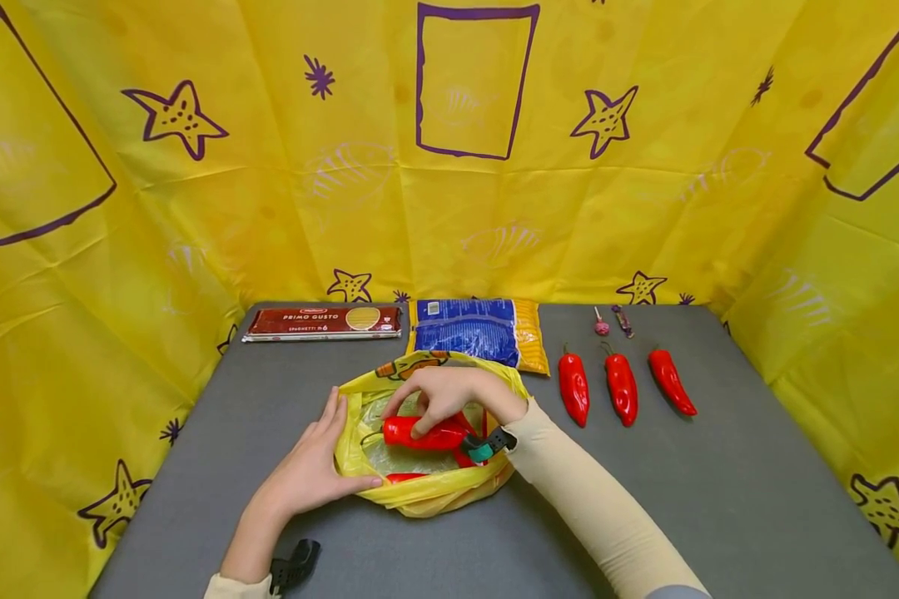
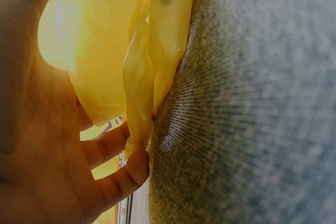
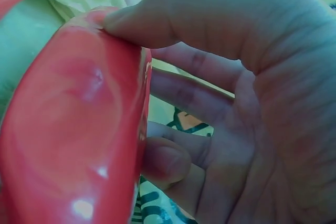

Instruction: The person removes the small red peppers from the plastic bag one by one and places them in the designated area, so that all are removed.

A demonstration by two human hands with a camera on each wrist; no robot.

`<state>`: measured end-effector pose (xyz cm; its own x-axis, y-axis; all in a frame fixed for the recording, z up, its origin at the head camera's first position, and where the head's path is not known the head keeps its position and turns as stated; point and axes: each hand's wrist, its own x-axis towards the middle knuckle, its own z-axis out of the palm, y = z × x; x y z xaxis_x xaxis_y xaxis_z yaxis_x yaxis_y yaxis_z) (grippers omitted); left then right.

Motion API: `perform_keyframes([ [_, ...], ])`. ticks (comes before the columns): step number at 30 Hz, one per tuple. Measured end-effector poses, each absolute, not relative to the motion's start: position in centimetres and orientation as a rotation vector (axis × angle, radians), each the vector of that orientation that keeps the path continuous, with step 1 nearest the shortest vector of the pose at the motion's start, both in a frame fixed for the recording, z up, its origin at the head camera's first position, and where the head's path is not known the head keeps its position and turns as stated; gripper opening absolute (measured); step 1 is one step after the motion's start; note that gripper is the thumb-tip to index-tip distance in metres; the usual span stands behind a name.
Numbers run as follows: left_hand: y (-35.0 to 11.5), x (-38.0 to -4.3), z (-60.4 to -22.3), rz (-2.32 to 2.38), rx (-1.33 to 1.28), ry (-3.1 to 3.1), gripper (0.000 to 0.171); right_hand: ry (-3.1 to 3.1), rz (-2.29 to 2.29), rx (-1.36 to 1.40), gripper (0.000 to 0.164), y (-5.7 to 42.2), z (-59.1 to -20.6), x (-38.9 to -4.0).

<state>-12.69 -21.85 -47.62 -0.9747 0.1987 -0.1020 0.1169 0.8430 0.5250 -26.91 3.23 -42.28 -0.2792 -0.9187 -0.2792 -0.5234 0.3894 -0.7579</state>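
A yellow plastic bag [image 1: 449, 499] stands on the grey table with its mouth spread. Over that mouth my right hand [image 1: 449, 395] pinches a red pepper [image 1: 427, 434] between thumb and fingers. The right wrist view shows the thumb on one side of this pepper [image 3: 73, 124] and fingertips on the other. Against the bag's left side rests my left hand [image 1: 307, 462], its fingers fairly straight and its thumb at the front rim. Fingertips touch the bag's outer wall [image 2: 139, 77] in the left wrist view. More red peppers [image 1: 406, 477] show partly inside the bag.
Three red peppers [image 1: 621, 388] lie in a row to the right, below a lollipop [image 1: 602, 323] and a wrapped candy [image 1: 623, 321]. Behind the bag are a blue and yellow packet [image 1: 472, 331] and a brown spaghetti pack [image 1: 322, 323]. Yellow patterned cloth [image 1: 479, 200] surrounds the table.
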Motion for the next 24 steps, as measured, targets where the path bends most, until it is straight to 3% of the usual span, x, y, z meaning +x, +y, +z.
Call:
perform_keyframes([
  [24,-21.8,-12.5,-47.4,0.815,0.256,2.866,0.143,2.045,-0.86,-1.445,0.051,5.1,-37.8,-26.9],
])
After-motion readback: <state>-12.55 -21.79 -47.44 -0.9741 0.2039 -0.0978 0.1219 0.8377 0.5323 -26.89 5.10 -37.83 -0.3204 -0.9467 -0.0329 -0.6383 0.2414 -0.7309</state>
